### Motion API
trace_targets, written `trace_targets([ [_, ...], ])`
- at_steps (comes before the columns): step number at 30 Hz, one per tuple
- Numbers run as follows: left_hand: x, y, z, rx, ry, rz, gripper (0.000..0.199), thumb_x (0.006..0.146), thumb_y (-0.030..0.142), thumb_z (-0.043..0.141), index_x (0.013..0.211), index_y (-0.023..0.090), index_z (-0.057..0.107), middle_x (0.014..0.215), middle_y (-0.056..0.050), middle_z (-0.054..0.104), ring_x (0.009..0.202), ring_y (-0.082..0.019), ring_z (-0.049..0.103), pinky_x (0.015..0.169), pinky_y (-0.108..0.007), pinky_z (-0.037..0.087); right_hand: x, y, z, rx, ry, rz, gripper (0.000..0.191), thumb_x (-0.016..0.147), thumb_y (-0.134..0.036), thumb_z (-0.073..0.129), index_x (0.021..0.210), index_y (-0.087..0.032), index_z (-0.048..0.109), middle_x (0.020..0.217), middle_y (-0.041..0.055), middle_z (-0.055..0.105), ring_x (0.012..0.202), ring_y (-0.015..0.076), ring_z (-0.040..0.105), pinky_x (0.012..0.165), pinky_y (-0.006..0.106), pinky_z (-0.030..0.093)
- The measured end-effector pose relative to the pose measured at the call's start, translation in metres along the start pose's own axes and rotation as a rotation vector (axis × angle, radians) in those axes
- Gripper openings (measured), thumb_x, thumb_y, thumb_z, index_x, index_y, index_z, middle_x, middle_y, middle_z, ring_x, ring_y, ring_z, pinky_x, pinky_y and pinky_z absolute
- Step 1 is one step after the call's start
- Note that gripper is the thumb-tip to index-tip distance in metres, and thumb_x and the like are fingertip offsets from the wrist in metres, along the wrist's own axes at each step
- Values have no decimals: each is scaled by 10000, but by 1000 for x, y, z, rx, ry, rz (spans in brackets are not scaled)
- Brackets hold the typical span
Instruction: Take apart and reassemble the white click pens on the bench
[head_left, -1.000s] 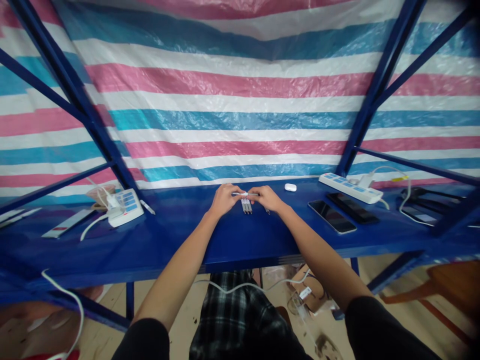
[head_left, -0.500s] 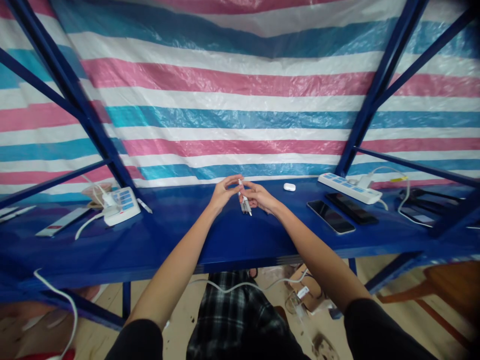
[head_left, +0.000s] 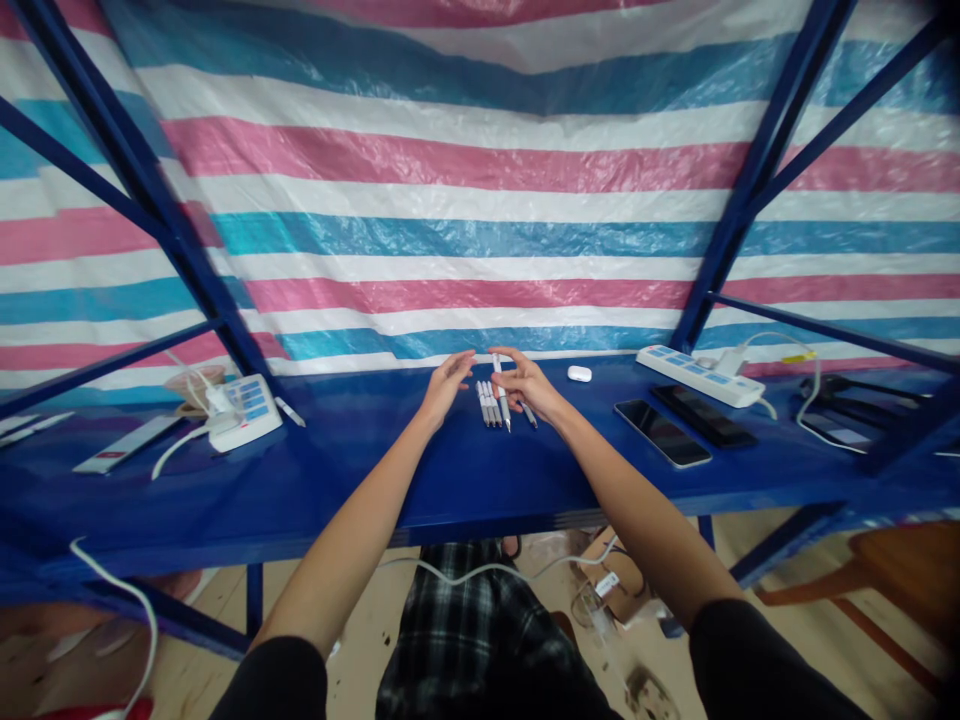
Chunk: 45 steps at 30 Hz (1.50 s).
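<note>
Between thumb and fingers, my right hand (head_left: 526, 388) grips a white and grey pen (head_left: 503, 405), its tip pointing down toward me. My left hand (head_left: 448, 385) is raised just left of it, fingers apart, with nothing in it. Several white and grey pens (head_left: 488, 404) lie side by side on the blue tabletop (head_left: 360, 470), between the two hands and beneath them. Another pen (head_left: 529, 414) rests on the table, partly hidden under my right hand.
A white earphone case (head_left: 578, 374) lies right of my hands. Further right are two dark phones (head_left: 663, 433) and a power strip (head_left: 701, 377). At left stand another power strip (head_left: 244, 413), a pen (head_left: 289, 411) and a flat phone-like device (head_left: 127, 444). Blue frame posts flank the table.
My left hand has come off the pen and moved slightly left. My right hand has shifted right with the pen, uncovering the row of pens on the table.
</note>
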<state>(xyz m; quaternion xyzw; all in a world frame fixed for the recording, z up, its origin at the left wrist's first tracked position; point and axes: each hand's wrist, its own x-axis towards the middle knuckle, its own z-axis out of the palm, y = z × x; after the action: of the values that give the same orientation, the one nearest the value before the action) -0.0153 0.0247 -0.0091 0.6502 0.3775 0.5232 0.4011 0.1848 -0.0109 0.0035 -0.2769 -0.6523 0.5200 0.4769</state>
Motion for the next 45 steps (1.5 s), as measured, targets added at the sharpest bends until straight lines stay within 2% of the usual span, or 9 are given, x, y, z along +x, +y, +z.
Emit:
trace_targets([
  [4,-1,-7,1,296,-58,159,355,944,424,618,1211,215,724,1243,-100,700,1085,-239,622,896,-345,508,2,7,-14,-345,187,24,812,874,-428,658,1569,-213,298,586,-64,621,427,148,521,470,263,437],
  [6,-3,-11,2,496,-140,270,284,925,374,652,1147,230,755,1203,-86,701,1108,-253,595,973,-394,479,3,13,-20,-681,245,77,723,873,-322,657,1532,-179,398,599,-35,643,596,195,643,645,298,503],
  [12,-6,-20,4,748,-308,415,169,901,348,697,1001,238,778,1181,-68,684,1131,-254,560,1057,-424,418,1,18,-21,-1236,177,255,565,886,-395,684,1404,-202,563,1151,141,730,1147,318,655,908,366,475],
  [22,-4,-22,4,761,-356,385,155,926,345,665,931,230,768,1100,-59,713,1065,-227,591,1021,-391,411,-1,13,-32,-1236,208,232,195,937,-349,645,1053,-242,758,1036,68,760,1005,234,681,817,287,454],
  [27,-4,-24,3,757,-341,378,161,922,350,669,944,225,768,1085,-61,714,1040,-222,596,1004,-379,429,-3,6,-12,-1204,117,161,245,902,-483,673,938,-262,771,939,41,768,904,222,686,738,276,429],
  [32,-3,-23,1,771,-329,357,140,910,315,669,940,228,774,1073,-58,716,1027,-223,605,1010,-391,432,-4,4,-8,-1234,83,212,154,865,-393,708,899,-258,773,917,37,770,879,218,693,710,272,420],
  [37,-4,-22,2,784,-331,357,138,910,299,659,930,225,773,1073,-61,714,1040,-227,607,1010,-398,441,-3,7,-7,-1394,83,221,352,884,-533,660,844,-196,756,910,116,771,962,283,702,841,341,444],
  [41,-7,-19,3,807,-331,366,135,913,284,649,941,222,766,1071,-63,707,1032,-235,607,994,-400,462,0,10,-1,-1525,81,252,330,879,-459,658,858,-146,758,978,187,762,1030,333,687,942,418,421],
  [45,-12,-6,5,900,-181,508,304,931,293,638,1225,241,697,1306,-93,633,1244,-281,530,1071,-458,432,1,9,-5,-1477,185,115,317,954,-374,559,864,-132,742,957,197,755,1059,333,657,934,405,417],
])
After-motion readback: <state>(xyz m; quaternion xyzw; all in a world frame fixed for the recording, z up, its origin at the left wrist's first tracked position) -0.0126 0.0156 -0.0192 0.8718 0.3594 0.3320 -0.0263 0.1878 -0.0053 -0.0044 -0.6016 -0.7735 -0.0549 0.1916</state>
